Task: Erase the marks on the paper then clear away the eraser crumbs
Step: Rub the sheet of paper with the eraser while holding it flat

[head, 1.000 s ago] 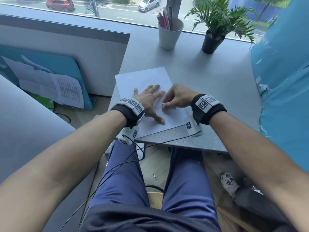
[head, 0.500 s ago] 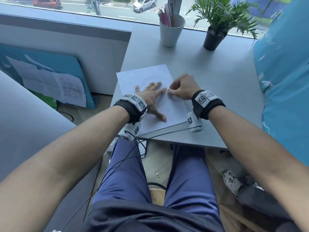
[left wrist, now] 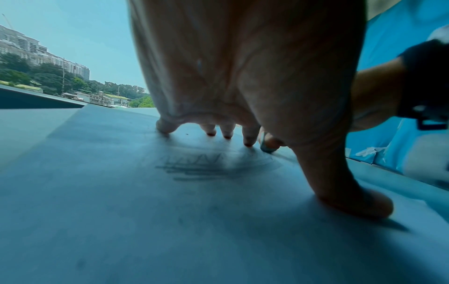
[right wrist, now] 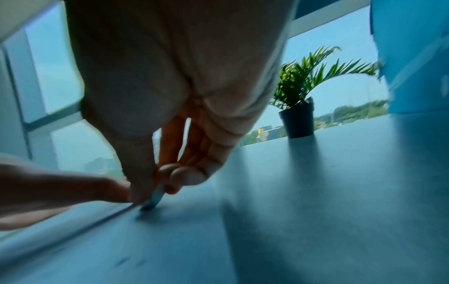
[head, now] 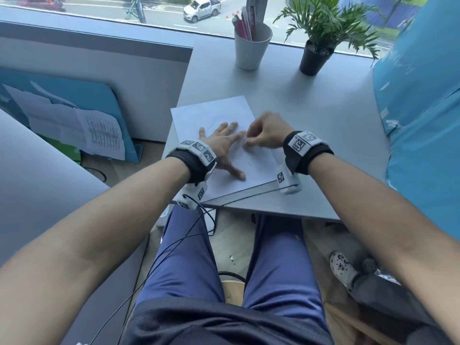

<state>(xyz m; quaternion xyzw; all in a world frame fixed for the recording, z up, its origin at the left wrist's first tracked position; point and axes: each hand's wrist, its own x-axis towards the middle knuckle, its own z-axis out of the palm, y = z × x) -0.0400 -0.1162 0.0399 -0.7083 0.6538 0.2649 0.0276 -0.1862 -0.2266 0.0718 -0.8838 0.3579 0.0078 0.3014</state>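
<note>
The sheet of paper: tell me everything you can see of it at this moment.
The paper is a single white sheet lying flat and slightly skewed at the near left corner of the grey desk. The left hand presses on it with fingers spread. The right hand pinches an eraser against its surface by the left fingertips. Smudged grey pencil marks remain under the left palm, and a few small dark specks lie near the thumb.

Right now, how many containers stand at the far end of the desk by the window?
2: a white tapered cup holding pens, far centre, and a black pot with a green leafy plant to its right. None seems hidden, though the desk's right side is cut off.
</note>
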